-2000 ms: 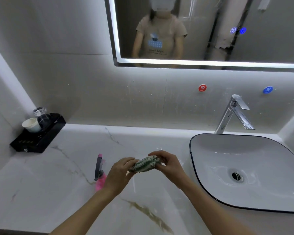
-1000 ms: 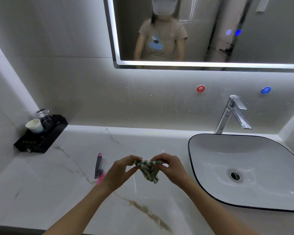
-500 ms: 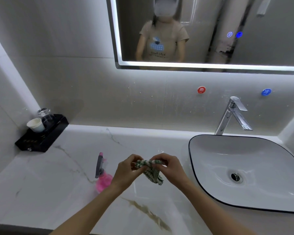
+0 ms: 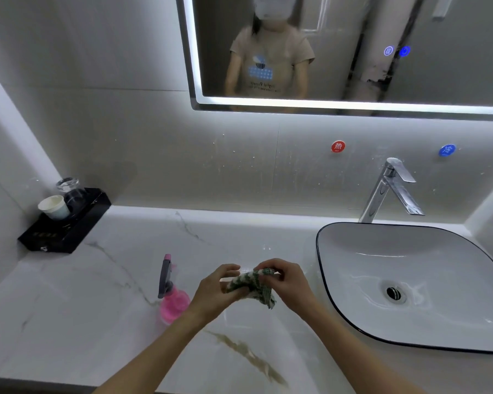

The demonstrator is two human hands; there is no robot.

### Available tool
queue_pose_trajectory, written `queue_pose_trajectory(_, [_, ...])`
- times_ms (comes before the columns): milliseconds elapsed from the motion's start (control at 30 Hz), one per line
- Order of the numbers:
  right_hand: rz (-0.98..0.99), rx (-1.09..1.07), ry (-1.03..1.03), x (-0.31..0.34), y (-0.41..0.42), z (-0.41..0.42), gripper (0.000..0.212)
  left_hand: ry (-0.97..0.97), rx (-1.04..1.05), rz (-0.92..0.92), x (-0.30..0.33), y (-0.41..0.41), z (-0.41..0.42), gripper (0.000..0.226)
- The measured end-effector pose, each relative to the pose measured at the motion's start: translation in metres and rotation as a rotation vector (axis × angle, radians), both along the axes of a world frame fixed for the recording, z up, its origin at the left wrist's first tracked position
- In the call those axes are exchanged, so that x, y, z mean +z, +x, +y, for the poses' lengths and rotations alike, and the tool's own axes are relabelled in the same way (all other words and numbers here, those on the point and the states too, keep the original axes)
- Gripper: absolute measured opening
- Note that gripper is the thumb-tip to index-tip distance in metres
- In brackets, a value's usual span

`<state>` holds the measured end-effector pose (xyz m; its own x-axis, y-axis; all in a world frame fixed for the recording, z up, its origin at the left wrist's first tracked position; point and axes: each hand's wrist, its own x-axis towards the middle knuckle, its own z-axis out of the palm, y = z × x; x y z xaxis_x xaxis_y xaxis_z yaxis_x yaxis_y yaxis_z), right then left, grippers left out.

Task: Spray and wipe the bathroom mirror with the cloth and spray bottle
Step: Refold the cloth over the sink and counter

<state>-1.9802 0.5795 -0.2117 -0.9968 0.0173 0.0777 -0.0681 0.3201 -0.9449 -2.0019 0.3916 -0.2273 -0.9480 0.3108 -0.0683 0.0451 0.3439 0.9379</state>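
One head-worn wide-angle view looks forward and down over the countertop (image 4: 69,322), close above it, facing the mirror (image 4: 439,66).

Bare bench (image 4: 77,322) lies left of the spray bottle (image 4: 170,297); the black tray (image 4: 69,231) fills the back-left corner, the basin (image 4: 339,308) and faucet (image 4: 387,189) the right.

I count two hands, left hand (image 4: 215,291) and right hand (image 4: 289,284), one cloth (image 4: 252,285), one spray bottle (image 4: 171,297), one mirror (image 4: 353,52), one sink (image 4: 353,240), one tap (image 4: 387,189), two cups: paper cup (image 4: 54,207), glass (image 4: 70,189), on one black tray (image 4: 66,231). Two wall stickers: red sticker (image 4: 338,146), blue sticker (image 4: 447,150).
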Motion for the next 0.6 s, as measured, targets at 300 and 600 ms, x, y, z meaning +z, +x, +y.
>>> queue_pose_trajectory(300, [-0.037, 0.010, 0.009, 0.002, -0.001, 0.020, 0.033, -0.150, -0.040, 0.235, -0.006, -0.003, -0.016, 0.024])
queue_pose_trajectory(600, [-0.053, -0.011, -0.242, 0.006, -0.003, 0.017, 0.019, 0.250, 0.164, 0.014, -0.006, 0.000, -0.013, 0.019])
